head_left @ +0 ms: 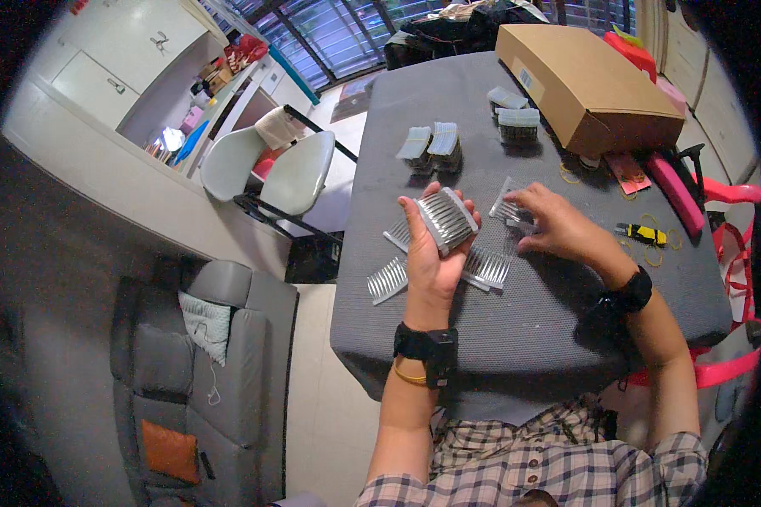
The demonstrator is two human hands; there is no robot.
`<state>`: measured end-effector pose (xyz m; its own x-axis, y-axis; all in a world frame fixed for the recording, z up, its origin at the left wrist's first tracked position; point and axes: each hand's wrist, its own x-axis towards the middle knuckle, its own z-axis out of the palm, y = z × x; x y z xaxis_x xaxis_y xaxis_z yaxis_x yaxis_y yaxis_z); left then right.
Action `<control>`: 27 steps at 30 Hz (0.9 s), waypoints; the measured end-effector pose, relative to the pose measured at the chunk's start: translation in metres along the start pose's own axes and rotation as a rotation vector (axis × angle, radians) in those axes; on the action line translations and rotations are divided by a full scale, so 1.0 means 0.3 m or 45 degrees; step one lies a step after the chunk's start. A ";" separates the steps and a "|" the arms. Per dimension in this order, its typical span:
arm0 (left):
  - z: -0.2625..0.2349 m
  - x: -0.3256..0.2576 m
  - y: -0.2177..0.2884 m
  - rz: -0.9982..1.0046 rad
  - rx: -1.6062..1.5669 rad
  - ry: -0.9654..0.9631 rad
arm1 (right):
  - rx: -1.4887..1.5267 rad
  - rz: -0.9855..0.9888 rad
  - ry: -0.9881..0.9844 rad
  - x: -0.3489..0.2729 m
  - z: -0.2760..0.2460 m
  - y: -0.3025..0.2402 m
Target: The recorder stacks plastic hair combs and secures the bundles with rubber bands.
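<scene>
- Head view: the left hand (pixel 431 253) is raised palm-up over the grey table (pixel 533 313), fingers curled round a stack of clear combs (pixel 446 220).
- The right hand (pixel 558 224) lies flat, fingertips pressing a comb (pixel 509 207) on the table, not closed round it.
- Loose combs (pixel 389 279) lie just below the left hand; bundles (pixel 431 145) sit further back, near a cardboard box (pixel 583 80).

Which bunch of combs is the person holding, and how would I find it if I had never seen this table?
Start at the grey table and find the left hand, raised above its middle. In that palm sits a stack of silvery hair combs, teeth lined up together. Unlike the loose combs lying flat below it and the bundles farther back, it is the only stack held up off the table.
</scene>
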<state>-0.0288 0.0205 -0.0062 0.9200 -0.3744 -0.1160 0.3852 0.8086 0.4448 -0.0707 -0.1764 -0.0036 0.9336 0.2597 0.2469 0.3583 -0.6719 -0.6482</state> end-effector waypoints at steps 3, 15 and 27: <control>-0.011 0.006 -0.005 -0.031 0.029 -0.003 | 0.074 0.122 0.006 0.003 -0.008 0.000; 0.003 -0.002 -0.049 -0.288 0.145 -0.151 | -0.091 -0.603 0.692 0.015 -0.040 -0.081; 0.017 -0.009 -0.062 -0.391 0.157 -0.190 | -0.052 -0.680 0.623 0.019 0.046 -0.103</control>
<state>-0.0388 0.0042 -0.0097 0.7384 -0.6608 -0.1342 0.6219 0.5905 0.5143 -0.0765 -0.1446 0.0076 0.5221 0.2257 0.8225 0.7563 -0.5683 -0.3242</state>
